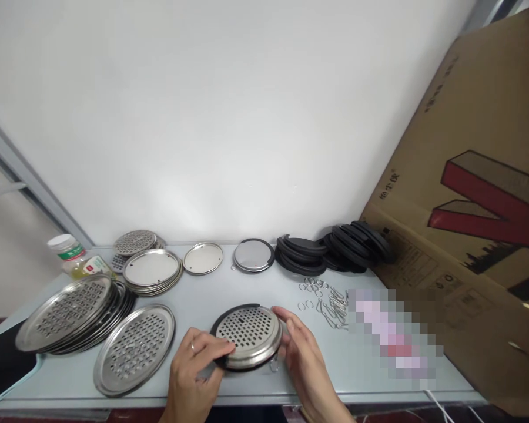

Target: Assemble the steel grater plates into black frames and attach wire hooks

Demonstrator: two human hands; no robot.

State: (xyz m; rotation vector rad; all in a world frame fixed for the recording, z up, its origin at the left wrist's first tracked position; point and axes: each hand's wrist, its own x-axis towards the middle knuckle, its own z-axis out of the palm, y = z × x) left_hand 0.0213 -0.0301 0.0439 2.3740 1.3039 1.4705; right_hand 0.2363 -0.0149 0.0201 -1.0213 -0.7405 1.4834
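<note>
Between my hands, over the front of the table, is a round metal case (250,326) with a perforated top and a black band around part of its rim. My left hand (194,367) pinches its left edge, fingertips on the black band and the perforated face. My right hand (306,364) cups the right edge, its fingers partly hidden behind the rim. A small metal ring (274,365) hangs at the case's lower right. Left of my hands, a loose perforated metal disc (134,351) lies flat.
A stack of perforated discs (66,314), plain metal discs (152,267) and a jar (67,248) stand left. Behind lie a single plain disc (203,258), a black-banded case (252,255) and black bands (300,255). Rings and clips (332,305) lie right, beside a cardboard box (467,235).
</note>
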